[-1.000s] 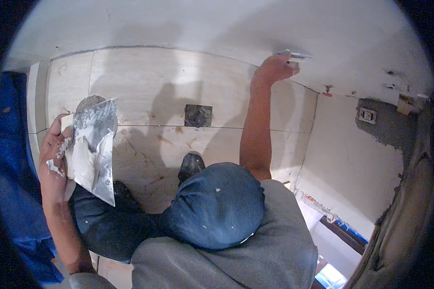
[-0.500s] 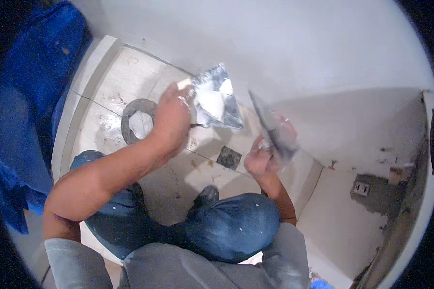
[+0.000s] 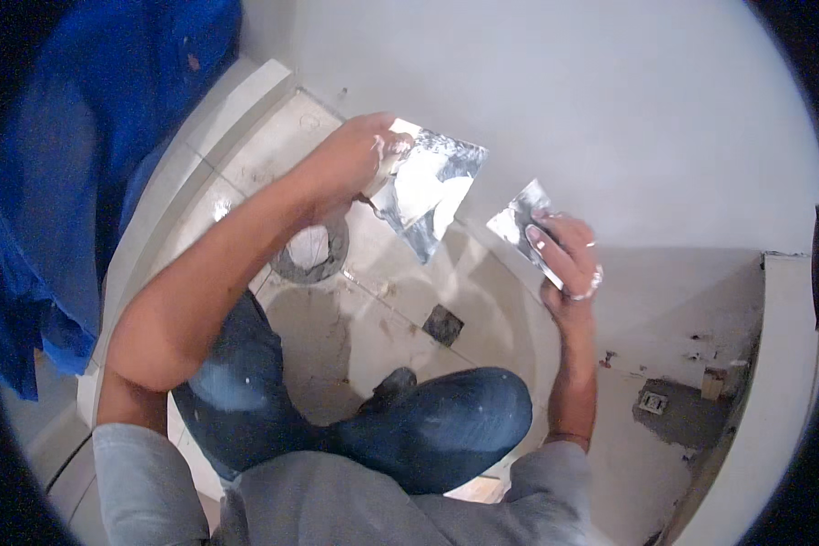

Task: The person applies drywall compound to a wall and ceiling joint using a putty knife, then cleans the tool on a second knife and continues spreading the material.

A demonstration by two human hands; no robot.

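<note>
Grasped in your left hand (image 3: 373, 159) is the wide blade (image 3: 455, 156); your right hand (image 3: 569, 250) grips the small blade (image 3: 521, 217).
White putty (image 3: 419, 193) lies on the wide blade, and white smears mark both your hands. You hold the small blade just beside it, apart, to its right; whether it touches the wall (image 3: 655, 118) you cannot tell. Below your blades, the floor (image 3: 314, 341) shows a dark square (image 3: 443, 325).

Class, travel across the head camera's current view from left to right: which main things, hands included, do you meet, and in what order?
Blue sheet → left hand → larger metal blade bearing white paste → smaller metal blade → right hand → wall socket.
</note>
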